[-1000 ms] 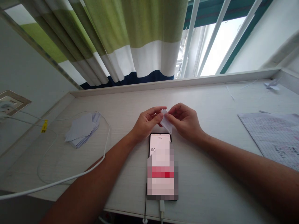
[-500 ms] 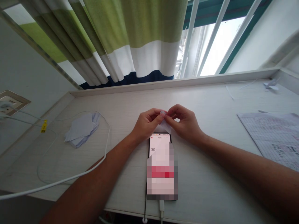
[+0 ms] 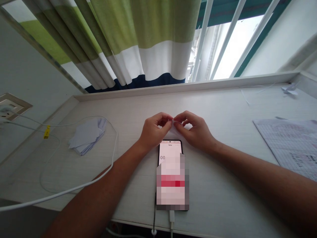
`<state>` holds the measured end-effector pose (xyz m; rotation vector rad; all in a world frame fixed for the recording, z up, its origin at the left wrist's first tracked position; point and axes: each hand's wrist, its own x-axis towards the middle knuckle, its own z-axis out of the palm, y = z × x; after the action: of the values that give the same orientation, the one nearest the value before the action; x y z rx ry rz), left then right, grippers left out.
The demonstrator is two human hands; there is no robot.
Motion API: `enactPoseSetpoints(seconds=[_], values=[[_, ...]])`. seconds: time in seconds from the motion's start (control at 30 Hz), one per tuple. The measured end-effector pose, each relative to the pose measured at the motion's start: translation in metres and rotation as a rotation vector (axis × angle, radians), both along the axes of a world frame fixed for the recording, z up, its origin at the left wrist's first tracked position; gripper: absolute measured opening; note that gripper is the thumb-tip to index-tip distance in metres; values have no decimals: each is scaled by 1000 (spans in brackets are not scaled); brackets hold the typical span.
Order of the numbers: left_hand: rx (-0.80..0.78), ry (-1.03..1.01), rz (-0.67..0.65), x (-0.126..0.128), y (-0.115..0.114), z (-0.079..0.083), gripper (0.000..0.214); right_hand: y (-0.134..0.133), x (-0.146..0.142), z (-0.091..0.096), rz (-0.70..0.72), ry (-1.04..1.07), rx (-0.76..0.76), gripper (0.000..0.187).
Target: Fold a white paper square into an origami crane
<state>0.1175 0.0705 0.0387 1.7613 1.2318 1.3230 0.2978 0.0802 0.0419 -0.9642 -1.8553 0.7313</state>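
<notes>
White paper [image 3: 173, 131] sits pinched between the left hand [image 3: 155, 130] and right hand [image 3: 195, 129], mostly hidden now — a second ago its top showed clearly. Both curl inward, fingertips nearly meeting.

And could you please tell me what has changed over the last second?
The left hand's outstretched fingers have curled in, and the right hand's fingertips have shifted left to meet them. The folded white paper's top, which stuck up earlier, is now hidden by fingers. Both hands keep their hold. The phone, paper stack and ruled sheet stayed put.
</notes>
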Motion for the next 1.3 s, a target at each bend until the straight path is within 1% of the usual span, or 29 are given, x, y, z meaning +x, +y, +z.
enactPoseSetpoints(seconds=[0.13, 0.23, 0.3, 0.37, 0.47, 0.53, 0.6, 0.7, 0.73, 0.8, 0.87, 0.97, 1.03, 1.1, 1.2, 1.3], values=[[-67, -125, 63, 0, 4, -3, 6, 2, -1, -2, -23, -30, -139, 10], [-109, -188, 51, 0, 5, -3, 6, 4, 0, 0, -32, -6, -243, 11], [-127, -211, 45, 0, 6, -2, 6, 5, 1, 2, -29, 46, -281, 12], [-136, -232, 55, 0, 6, -2, 5, 5, 2, 3, -28, 88, -276, 18], [-123, -258, 98, -1, 7, 0, 5, 3, 2, 3, -9, 100, -168, 26], [-122, -270, 127, -1, 7, 2, 5, 1, 3, 2, 43, 47, -62, 25], [-132, -287, 147, -2, 8, 3, 7, 0, 4, 2, 105, -46, 73, 26], [-131, -289, 149, -5, 9, 3, 9, 0, 7, 1, 180, -235, 284, 33], [-133, -288, 135, -6, 10, 3, 9, 1, 8, 0, 188, -295, 337, 33], [-146, -298, 88, -8, 10, 3, 8, 2, 9, -1, 169, -376, 401, 26], [-156, -336, 53, -8, 10, 4, 8, 4, 9, -2, 106, -373, 418, 20], [-142, -379, 47, -6, 8, 6, 6, 7, 10, -3, 63, -266, 360, 17], [-136, -374, 43, -5, 6, 8, 5, 9, 10, -2, 75, -176, 266, 16], [-132, -352, 28, -7, 5, 9, 10, 10, 12, -1, 75, -71, 142, 17], [-102, -271, -43, -10, 4, 9, 16, 11, 13, 1, 62, 109, -17, 22], [-37, -144, -80, -13, 4, 6, 15, 13, 13, 0, 52, 216, -84, 27]])
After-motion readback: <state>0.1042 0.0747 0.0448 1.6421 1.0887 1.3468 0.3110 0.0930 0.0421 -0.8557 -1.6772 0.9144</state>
